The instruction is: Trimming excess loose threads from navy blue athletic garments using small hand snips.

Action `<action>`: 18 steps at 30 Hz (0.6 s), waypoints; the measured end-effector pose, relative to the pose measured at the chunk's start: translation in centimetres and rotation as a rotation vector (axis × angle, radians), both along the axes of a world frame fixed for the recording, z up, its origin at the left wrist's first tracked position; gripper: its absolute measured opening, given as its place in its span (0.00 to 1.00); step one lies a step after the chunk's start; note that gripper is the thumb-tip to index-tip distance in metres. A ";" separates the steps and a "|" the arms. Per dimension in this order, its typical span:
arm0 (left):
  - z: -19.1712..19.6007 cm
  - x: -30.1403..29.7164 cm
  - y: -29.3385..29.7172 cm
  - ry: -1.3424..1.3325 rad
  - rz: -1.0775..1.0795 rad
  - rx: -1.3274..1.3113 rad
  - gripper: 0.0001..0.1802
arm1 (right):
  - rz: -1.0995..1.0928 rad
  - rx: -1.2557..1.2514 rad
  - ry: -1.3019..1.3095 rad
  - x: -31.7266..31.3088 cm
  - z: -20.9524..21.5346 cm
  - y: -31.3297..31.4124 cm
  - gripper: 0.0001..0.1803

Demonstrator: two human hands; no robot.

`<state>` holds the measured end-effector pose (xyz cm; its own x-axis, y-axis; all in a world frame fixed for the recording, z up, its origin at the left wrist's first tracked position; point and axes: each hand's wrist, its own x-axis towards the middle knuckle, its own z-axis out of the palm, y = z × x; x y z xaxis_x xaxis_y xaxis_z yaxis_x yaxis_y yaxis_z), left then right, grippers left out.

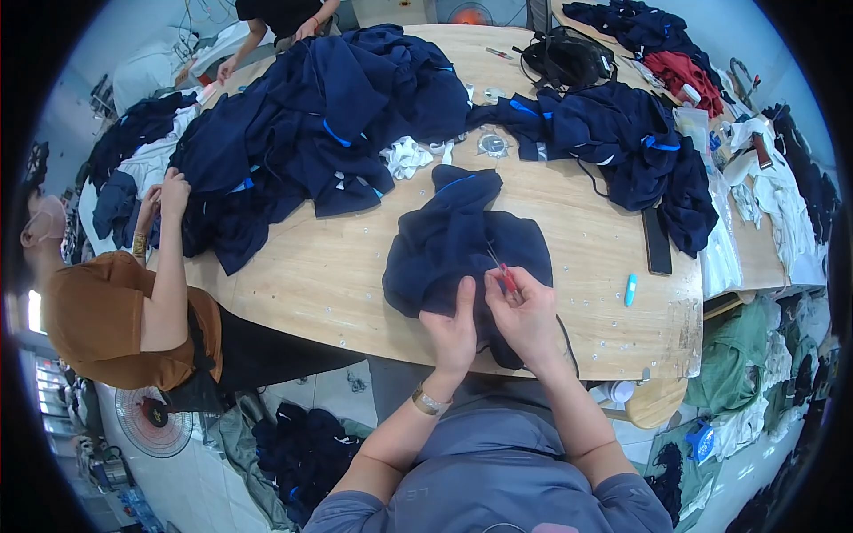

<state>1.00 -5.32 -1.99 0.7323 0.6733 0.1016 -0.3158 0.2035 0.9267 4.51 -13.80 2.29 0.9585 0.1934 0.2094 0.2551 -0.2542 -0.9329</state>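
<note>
A long pale wooden table [329,275] fills the middle of the frame in a crowded sewing room, with fabric heaps on the floor at the lower left and right edges. At centre, just above the person's hands, lies a dark navy garment [449,244], bunched up with a thin blue stripe near its top. The left hand [451,330] presses on the garment's lower edge, fingers together and thumb raised along the cloth. The right hand [526,313] pinches small red-handled snips [505,275] between thumb and fingers, the tips pointing up into the fabric.

In the upper left of the table sits a large pile of navy garments [320,124], and a second navy pile [613,142] lies at upper right. A flat black rectangular object [657,240] rests right of centre, with a small turquoise marker [630,289] just below and to its left. A black bag [569,55] stands at the top. Clear plastic packages with white cloth [720,249] hang over the right edge. At left, another person in a brown top [107,320] touches the large pile.
</note>
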 end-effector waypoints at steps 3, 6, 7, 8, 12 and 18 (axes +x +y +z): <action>0.5 -0.2 -0.2 0.013 0.016 0.114 0.10 | -0.012 -0.090 -0.129 0.1 -0.3 0.1 0.05; 0.0 0.0 -0.2 -0.007 -0.008 0.083 0.10 | -0.012 -0.114 -0.189 0.2 -0.2 0.1 0.07; -0.2 0.0 -0.1 -0.035 -0.013 0.016 0.10 | 0.000 -0.113 -0.178 0.1 -0.1 0.2 0.08; -0.3 -0.1 0.0 -0.034 -0.010 0.016 0.10 | 0.003 -0.113 -0.176 0.1 -0.2 0.3 0.08; 0.7 0.0 0.1 -0.016 -0.093 -0.280 0.09 | 0.032 0.087 0.043 0.3 -1.5 0.1 0.05; 1.6 -0.1 0.5 -0.068 -0.217 -0.503 0.08 | 0.162 0.612 0.381 0.1 -1.5 -0.3 0.04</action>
<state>0.94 -4.86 -0.41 0.8628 0.4852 -0.1422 -0.2727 0.6834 0.6772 4.60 -14.08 0.81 0.9557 0.2940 -0.0159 -0.1243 0.3539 -0.9270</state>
